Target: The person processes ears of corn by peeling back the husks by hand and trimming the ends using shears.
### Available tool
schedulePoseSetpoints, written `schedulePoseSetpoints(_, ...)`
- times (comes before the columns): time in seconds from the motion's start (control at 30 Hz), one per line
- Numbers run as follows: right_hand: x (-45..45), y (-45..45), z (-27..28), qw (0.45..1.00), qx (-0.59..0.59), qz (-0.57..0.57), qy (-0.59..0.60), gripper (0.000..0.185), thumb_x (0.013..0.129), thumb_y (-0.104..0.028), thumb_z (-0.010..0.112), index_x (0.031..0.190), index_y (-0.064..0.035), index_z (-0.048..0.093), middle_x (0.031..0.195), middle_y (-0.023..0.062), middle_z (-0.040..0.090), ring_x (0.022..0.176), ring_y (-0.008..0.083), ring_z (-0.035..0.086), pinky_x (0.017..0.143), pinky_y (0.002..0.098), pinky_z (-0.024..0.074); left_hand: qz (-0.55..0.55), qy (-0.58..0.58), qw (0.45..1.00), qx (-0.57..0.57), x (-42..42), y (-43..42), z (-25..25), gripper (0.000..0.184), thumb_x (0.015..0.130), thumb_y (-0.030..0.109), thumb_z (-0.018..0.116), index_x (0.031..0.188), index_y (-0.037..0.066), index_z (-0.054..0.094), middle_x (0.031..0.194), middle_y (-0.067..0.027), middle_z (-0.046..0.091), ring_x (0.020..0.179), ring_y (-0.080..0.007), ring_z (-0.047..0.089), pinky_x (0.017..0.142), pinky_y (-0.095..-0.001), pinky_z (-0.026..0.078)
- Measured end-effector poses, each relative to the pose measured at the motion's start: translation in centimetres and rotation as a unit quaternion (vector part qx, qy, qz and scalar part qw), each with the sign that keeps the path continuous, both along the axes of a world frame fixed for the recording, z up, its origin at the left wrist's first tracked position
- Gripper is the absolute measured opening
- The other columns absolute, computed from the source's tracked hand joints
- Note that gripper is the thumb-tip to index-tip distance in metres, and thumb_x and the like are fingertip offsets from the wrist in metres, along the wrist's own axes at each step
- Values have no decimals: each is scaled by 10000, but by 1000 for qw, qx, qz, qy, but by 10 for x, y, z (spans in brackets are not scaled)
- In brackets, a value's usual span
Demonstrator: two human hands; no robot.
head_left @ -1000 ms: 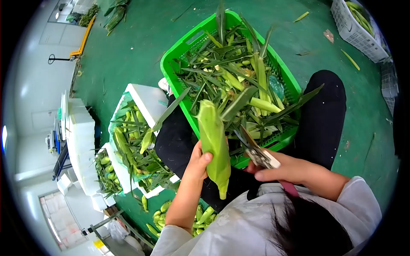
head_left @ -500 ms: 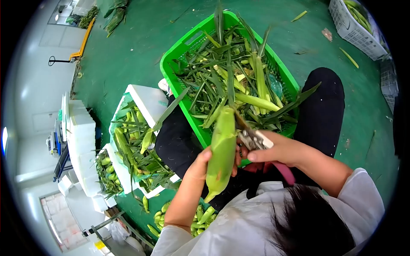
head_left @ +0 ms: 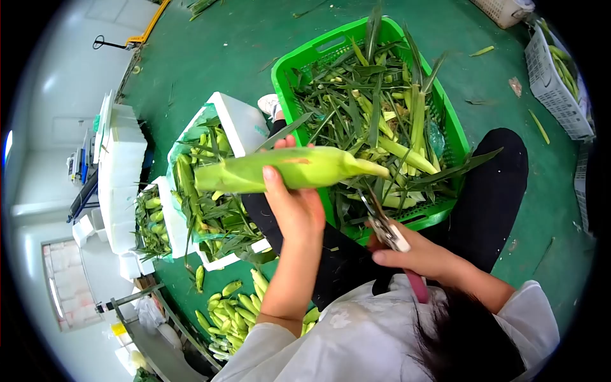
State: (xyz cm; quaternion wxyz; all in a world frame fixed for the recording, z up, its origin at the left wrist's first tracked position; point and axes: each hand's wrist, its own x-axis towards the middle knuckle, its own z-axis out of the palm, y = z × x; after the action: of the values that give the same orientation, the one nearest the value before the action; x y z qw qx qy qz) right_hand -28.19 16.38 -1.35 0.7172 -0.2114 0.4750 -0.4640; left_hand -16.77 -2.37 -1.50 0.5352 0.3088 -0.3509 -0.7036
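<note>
Left grip (head_left: 296,207) clasps corn ear (head_left: 296,167) around middle, ends projecting both sides; right grip (head_left: 417,250) holds bladed tool (head_left: 385,228).

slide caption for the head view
Left hand holds a corn ear, right hand a bladed tool, by a green basket of leaves.

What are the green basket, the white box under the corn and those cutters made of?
The green basket looks like smooth plastic: it's one bright, slightly shiny colour, with neat holes in its sides. The white box is probably foam, because its walls look thick and dull. The cutters seem to be mostly metal, grey with a shine; their pale part could be plastic or painted metal.
</note>
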Motion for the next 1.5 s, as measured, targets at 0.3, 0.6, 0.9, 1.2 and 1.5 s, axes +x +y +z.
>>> schedulePoseSetpoints(0.3,13,-37,-43,920,-80,-155,352,563,713,-197,821,1157,36,565,842,85,654,740,188,632,717,315,521,24,42,990,130,-6,31,-21,609,939,569,556,1252,52,484,1277,-105,536,1221,-240,505,1082,-428,398)
schedulePoseSetpoints(0.6,24,-17,-44,925,-63,-136,349,453,736,-141,793,1094,-14,547,840,79,615,684,183,588,667,321,505,56,32,984,166,-9,35,-19,610,942,555,567,1250,42,451,1187,-100,556,1149,-236,541,1025,-418,434)
schedulePoseSetpoints(0.9,10,18,-9,993,94,-24,74,711,767,-3,620,1427,-26,359,1131,49,509,1107,153,494,959,296,408,59,86,923,370,-8,33,-40,686,914,625,550,1263,39,484,1265,-137,551,1190,-290,515,1064,-467,403)
schedulePoseSetpoints(1.2,-5,-19,-23,799,-85,-137,579,850,682,-153,798,1383,9,345,1194,207,504,1143,387,488,1005,446,394,-6,44,933,356,-18,29,-32,647,910,543,619,1333,79,462,1347,-112,518,1249,-281,502,1073,-488,413)
schedulePoseSetpoints(1.5,-30,-28,-38,966,-28,-99,237,389,760,-89,752,1085,0,556,797,69,647,701,213,659,643,313,543,5,61,949,311,0,17,-16,561,928,494,620,1266,64,499,1282,-114,558,1186,-273,536,1068,-468,396)
